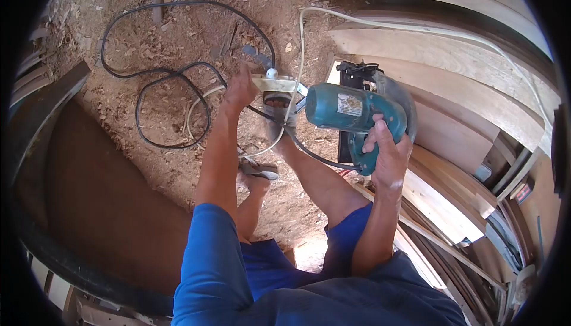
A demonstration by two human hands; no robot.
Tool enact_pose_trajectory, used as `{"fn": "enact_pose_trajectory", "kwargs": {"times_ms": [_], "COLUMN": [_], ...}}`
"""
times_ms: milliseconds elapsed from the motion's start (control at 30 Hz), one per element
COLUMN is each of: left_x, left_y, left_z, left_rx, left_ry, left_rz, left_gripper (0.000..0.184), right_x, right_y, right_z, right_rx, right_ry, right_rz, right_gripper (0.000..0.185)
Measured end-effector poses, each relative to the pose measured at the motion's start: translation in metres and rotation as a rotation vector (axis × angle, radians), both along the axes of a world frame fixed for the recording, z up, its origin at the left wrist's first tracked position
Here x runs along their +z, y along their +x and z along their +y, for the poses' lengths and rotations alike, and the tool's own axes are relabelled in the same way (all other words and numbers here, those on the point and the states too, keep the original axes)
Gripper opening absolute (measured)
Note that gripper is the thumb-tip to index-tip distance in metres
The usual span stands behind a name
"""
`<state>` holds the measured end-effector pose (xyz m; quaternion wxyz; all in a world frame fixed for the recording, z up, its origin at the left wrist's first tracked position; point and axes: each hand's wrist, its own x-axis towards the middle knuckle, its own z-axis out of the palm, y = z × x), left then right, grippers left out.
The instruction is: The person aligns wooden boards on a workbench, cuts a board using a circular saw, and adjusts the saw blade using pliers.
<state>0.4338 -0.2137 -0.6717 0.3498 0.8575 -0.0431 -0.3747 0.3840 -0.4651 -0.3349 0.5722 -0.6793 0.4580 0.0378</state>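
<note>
My right hand [389, 150] is wrapped round the rear handle of a teal circular saw [339, 107], held off the ground with its motor toward the left. The saw's base plate and guard are on its far and right sides. My left hand [241, 90] is closed on the left end of a short, pale wooden piece [284, 84], held above my foot. A small white round thing [272, 73] sits at that piece's upper edge, where a black cord [238, 12] meets it; I cannot make out what it is. The saw's own black cord leaves the handle's lower end.
Stacked boards [428, 52] and offcuts fill the right side. A white cable [410, 26] runs across them and down past my legs. Black cord loops over dirt strewn with wood chips [160, 52]. A large dark curved panel [107, 195] stands at left.
</note>
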Motion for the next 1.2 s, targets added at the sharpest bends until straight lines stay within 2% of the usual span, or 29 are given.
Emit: {"fn": "enact_pose_trajectory", "kwargs": {"times_ms": [100, 200, 300, 400, 500, 533, 633, 667, 767, 867, 967, 1067, 1167, 1200], "left_x": [-0.007, 0.009, 0.027, 0.022, 0.068, 0.071, 0.074, 0.066, 0.064, 0.047, 0.039, 0.056, 0.019, 0.015], "left_y": [0.000, 0.009, 0.020, 0.004, 0.020, 0.026, 0.067, 0.082, 0.130, 0.132, 0.088, 0.057, 0.024, 0.017], "left_z": [0.000, -0.003, -0.005, 0.012, 0.016, 0.019, 0.019, 0.018, -0.008, -0.026, -0.035, -0.040, -0.047, -0.048], "left_rx": [-0.140, -0.335, -0.496, -0.395, -0.005, 0.094, 0.254, 0.251, 0.370, 0.133, -0.065, -0.117, -0.355, -0.395], "left_ry": [0.053, 0.102, 0.150, 0.159, 0.315, 0.286, 0.230, 0.163, 0.108, 0.181, 0.318, 0.265, 0.150, 0.187], "left_rz": [0.093, 0.160, 0.317, 0.231, 0.061, -0.053, -0.340, -0.509, -0.512, -0.674, -0.709, -0.476, -0.542, -0.577], "left_gripper": [0.069, 0.107, 0.107, 0.095, 0.081, 0.070, 0.068, 0.070, 0.075, 0.079, 0.083, 0.078, 0.061, 0.056], "right_x": [-0.001, 0.000, 0.001, 0.002, 0.001, 0.001, 0.000, 0.000, 0.004, 0.004, 0.005, 0.005, 0.004, 0.003], "right_y": [0.001, 0.001, 0.003, 0.004, 0.004, 0.005, 0.005, 0.004, 0.006, 0.004, 0.003, 0.001, -0.001, -0.001], "right_z": [0.000, 0.003, 0.006, 0.006, 0.005, 0.004, 0.004, 0.002, 0.004, 0.003, 0.002, 0.003, 0.001, 0.001], "right_rx": [-0.016, -0.015, -0.001, 0.014, 0.012, 0.008, 0.001, -0.001, -0.036, -0.042, -0.027, -0.028, -0.047, -0.047], "right_ry": [0.043, 0.077, 0.075, 0.050, 0.041, 0.042, 0.058, 0.061, 0.057, 0.087, 0.089, 0.066, 0.067, 0.072], "right_rz": [-0.002, -0.019, -0.012, 0.004, 0.015, 0.014, -0.021, -0.031, -0.024, -0.054, -0.052, -0.022, -0.014, -0.018], "right_gripper": [0.027, 0.028, 0.029, 0.032, 0.036, 0.036, 0.036, 0.037, 0.032, 0.032, 0.033, 0.034, 0.035, 0.036]}}
